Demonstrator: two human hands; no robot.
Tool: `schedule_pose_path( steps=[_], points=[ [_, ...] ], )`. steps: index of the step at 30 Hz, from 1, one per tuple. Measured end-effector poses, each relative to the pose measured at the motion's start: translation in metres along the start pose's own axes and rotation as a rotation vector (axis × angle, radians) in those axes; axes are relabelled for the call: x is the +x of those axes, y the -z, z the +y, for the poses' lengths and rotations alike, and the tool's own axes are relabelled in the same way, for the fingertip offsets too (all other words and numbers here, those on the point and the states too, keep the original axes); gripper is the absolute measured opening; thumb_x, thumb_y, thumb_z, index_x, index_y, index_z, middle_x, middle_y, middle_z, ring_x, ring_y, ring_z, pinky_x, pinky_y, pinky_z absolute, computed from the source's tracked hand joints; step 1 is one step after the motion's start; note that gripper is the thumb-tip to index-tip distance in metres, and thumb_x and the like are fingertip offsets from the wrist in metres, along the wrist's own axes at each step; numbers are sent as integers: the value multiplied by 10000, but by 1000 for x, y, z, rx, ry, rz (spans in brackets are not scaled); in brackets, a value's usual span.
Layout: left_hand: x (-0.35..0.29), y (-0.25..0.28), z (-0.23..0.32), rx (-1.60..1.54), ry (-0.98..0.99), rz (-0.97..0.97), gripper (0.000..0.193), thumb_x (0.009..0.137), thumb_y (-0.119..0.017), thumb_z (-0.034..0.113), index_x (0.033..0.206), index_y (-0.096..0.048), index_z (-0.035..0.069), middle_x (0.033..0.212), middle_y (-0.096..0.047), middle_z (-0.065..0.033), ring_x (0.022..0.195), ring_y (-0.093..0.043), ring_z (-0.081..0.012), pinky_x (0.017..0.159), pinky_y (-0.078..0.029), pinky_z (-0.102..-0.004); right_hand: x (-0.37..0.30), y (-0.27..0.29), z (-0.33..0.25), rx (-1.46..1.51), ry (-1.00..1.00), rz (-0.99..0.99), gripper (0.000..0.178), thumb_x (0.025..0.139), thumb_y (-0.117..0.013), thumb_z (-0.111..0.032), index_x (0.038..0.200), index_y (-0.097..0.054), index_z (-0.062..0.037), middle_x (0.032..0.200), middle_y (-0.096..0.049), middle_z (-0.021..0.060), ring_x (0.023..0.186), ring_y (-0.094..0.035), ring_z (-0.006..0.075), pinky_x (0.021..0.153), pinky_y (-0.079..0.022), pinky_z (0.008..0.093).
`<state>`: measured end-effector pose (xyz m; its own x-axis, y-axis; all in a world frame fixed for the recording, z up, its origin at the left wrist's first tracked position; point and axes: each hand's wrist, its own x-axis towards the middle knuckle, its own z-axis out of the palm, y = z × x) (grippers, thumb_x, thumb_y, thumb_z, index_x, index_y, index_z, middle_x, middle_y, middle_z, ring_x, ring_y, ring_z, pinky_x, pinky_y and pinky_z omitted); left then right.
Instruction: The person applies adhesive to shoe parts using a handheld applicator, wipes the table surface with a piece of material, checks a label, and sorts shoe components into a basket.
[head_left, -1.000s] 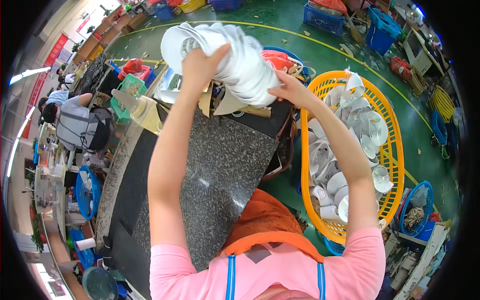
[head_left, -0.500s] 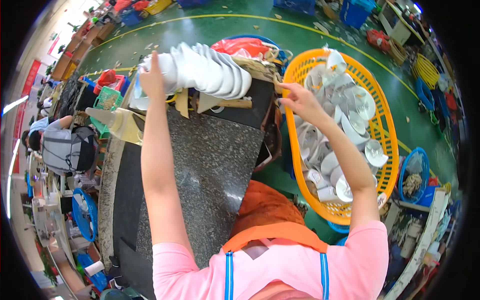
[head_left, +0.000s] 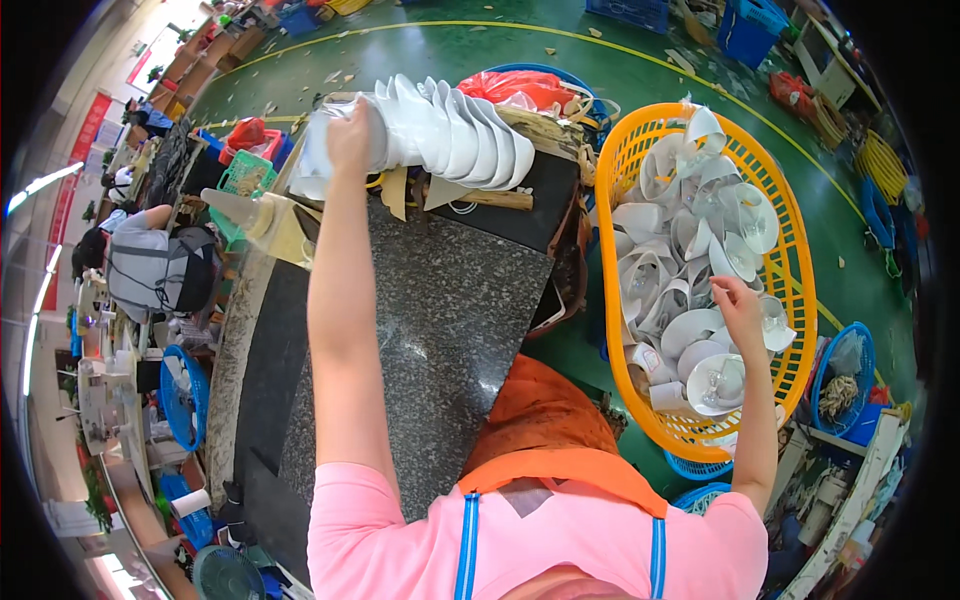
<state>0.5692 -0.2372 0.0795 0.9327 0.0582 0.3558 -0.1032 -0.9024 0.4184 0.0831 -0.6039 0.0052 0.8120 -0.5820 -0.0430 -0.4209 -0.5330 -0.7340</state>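
White, thin, cup-like curved pieces (head_left: pixel 455 140) are nested on their sides in a long row at the far end of the work table (head_left: pixel 440 300). My left hand (head_left: pixel 350 142) is closed at the left end of that row, around a white piece; its fingertips are partly hidden. On the right, my right hand (head_left: pixel 740 312) is over the orange basket (head_left: pixel 608 270), with fingers slightly bent and apart and nothing seen in them. Loose white curved pieces (head_left: pixel 690 325) fill the basket, some with clear plastic on them.
A pale yellowish cone-shaped thing (head_left: pixel 262 222) sticks out at the table's left edge. A wooden stick (head_left: pixel 490 198) lies below the row. Behind the table is a blue tub with a red bag (head_left: pixel 525 88). Another person (head_left: pixel 155 260) with a grey bag works at the far left.
My right hand has moved from the basket's left rim to over the pieces on its right side. My left hand has closed in at the end of the row. The whole view has shifted slightly.
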Motion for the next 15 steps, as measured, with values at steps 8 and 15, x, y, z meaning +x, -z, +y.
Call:
schedule_pose_path(
  steps=[8, 15],
  points=[
    [55, -49, -59, -599, -90, -169, 648, 942, -285, 520, 1246, -500, -10, 1147, -580, -196, 1138, -505, -267, 956, -369, -366, 27, -18, -17, -54, 265, -92, 237, 838, -585, -188, 1008, -626, -28, 904, -622, 126, 767, -599, 234, 684, -465, 324],
    [21, -37, -18, -619, 302, -187, 734, 791, -516, 640, 925, -645, -70, 845, -614, -86, 739, -567, -170, 704, -456, -289, -33, 52, 54, -361, -54, 65, 367, 788, -638, -250, 1093, -584, -54, 1014, -590, 142, 940, -566, 296, 814, -449, 363]
  ],
)
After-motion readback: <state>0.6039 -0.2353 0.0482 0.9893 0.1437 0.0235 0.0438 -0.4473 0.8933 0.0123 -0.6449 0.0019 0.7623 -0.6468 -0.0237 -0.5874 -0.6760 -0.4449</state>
